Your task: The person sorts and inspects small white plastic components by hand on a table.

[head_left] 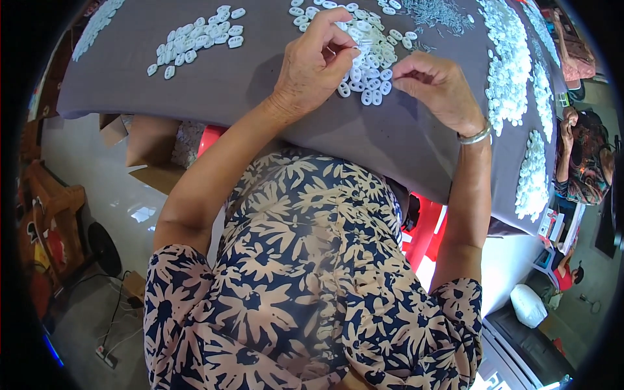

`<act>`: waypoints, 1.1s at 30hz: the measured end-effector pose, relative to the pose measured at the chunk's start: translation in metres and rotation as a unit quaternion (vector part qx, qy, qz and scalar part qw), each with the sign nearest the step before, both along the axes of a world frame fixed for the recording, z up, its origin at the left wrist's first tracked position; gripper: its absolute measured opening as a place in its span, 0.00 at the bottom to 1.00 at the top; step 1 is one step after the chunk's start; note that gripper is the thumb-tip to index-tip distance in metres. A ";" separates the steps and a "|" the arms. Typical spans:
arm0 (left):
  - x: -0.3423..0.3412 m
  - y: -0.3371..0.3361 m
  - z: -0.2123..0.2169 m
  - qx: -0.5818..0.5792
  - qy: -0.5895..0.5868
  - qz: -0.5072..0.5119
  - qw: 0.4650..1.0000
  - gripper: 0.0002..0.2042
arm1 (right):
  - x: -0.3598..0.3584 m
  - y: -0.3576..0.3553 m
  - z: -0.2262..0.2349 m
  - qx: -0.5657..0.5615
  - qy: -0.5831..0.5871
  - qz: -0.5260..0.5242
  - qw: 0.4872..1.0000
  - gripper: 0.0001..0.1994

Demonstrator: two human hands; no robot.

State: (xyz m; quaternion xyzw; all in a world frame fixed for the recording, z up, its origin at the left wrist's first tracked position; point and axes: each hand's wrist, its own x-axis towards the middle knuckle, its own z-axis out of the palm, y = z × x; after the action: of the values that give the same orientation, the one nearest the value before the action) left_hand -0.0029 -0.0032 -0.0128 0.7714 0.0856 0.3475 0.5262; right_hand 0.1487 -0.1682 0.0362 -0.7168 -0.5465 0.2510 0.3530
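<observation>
My left hand [315, 68] is over the table, its fingers curled and the thumb and fingertips drawn together. Whatever it pinches is too small to make out. Just beyond those fingertips lies a heap of small white oval plastic pieces [374, 83], each with two openings. At the heap's right edge is my right hand [439, 88], wearing a bangle on the wrist. Its thumb and forefinger come together beside the nearest ovals; anything between them is not visible. A pile of thin grey metal pins [442, 18] lies farther back.
A second group of white ovals [198, 39] lies to the left on the grey tablecloth [214, 88]. Long heaps of white pieces [510, 71] run along the right side. An open cardboard box [153, 140] stands below the table. Another person [585, 156] sits at the right.
</observation>
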 end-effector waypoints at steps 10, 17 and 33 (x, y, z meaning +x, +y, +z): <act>0.004 0.004 -0.011 0.022 -0.034 -0.004 0.999 0.18 | -0.008 0.002 -0.020 0.087 -0.123 0.035 0.988 0.08; 0.003 0.002 -0.008 0.000 -0.036 -0.020 0.999 0.17 | -0.018 -0.001 -0.019 0.081 -0.172 0.026 0.981 0.07; 0.001 0.003 -0.004 -0.038 0.022 -0.080 0.996 0.20 | -0.015 0.054 -0.015 0.163 0.121 -0.083 0.976 0.06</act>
State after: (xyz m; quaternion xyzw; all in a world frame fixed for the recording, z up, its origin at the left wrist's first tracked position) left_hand -0.0023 0.0000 -0.0168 0.7628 0.0480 0.2836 0.5791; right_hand 0.1335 -0.1144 0.0216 -0.6563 -0.4718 0.2134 0.5487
